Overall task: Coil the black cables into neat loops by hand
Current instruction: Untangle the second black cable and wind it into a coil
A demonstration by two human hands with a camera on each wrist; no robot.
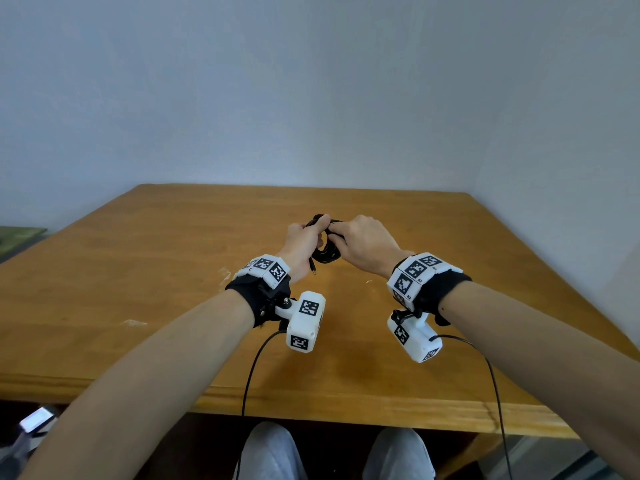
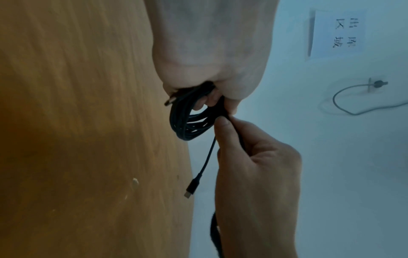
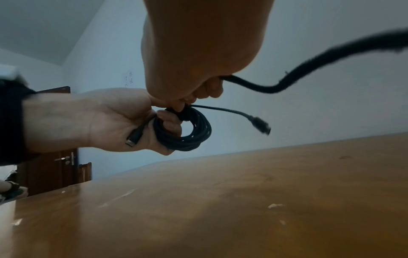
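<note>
Both hands are up off the wooden surface (image 1: 173,271), meeting just above the middle of the head view. The left hand (image 1: 300,241) has its fingers curled through and around a small coil of black cable (image 3: 187,129), so that grip is closed on the bundle; the loops hang below the fingers, clear of the wood. One plug end (image 3: 132,139) lies across the left palm, pointing toward the wrist.

The right hand (image 1: 367,244) comes in from the right of the frame and pinches at the top of the coil with thumb and fingertips (image 2: 223,125), touching the left hand's fingers. It is closed on a flat black strap (image 3: 331,59) that runs out from under it toward the upper right of the right wrist view; this looks like a tie for the bundle, though I cannot be sure. Whether that pinch also holds the cable itself is hidden.

A short free tail with the second plug (image 3: 261,126) sticks out from that pinch point, to the right in the right wrist view.

By my reading the coiling is all but done. What matters next is that the tail and strap both leave the coil at its top, right where the right hand already is, so that hand is the nearer one to wrap or tuck while the left holds the loops.
</note>
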